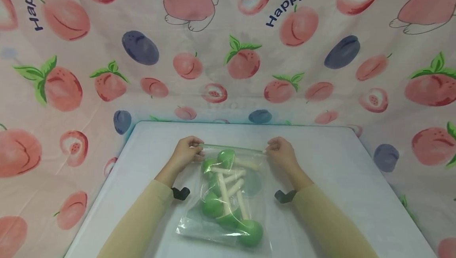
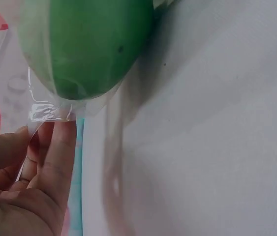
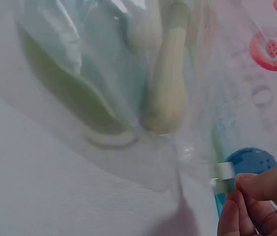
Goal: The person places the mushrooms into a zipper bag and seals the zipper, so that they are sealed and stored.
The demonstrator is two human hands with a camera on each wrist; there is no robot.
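A clear zip bag (image 1: 194,226) hangs or lies along the middle of the white table, its green-edged zip top at the far end. Inside show several rounded green pieces (image 1: 251,233) and cream-coloured sticks (image 1: 223,194), crossing one another. My left hand (image 1: 187,150) pinches the bag's top left corner; in the left wrist view, thumb and fingers (image 2: 54,157) hold the clear film below a smooth green piece (image 2: 89,44). At the top right corner, my right hand (image 1: 281,153) pinches the zip end, beside a small white slider (image 3: 225,170). A cream handle (image 3: 168,93) shows through the plastic.
The white table (image 1: 320,143) has rounded far corners. A fruit-print cloth (image 1: 199,103) hangs behind it and at both sides. Dark wrist mounts (image 1: 181,193) stick out inward from both sleeves, near the bag's sides.
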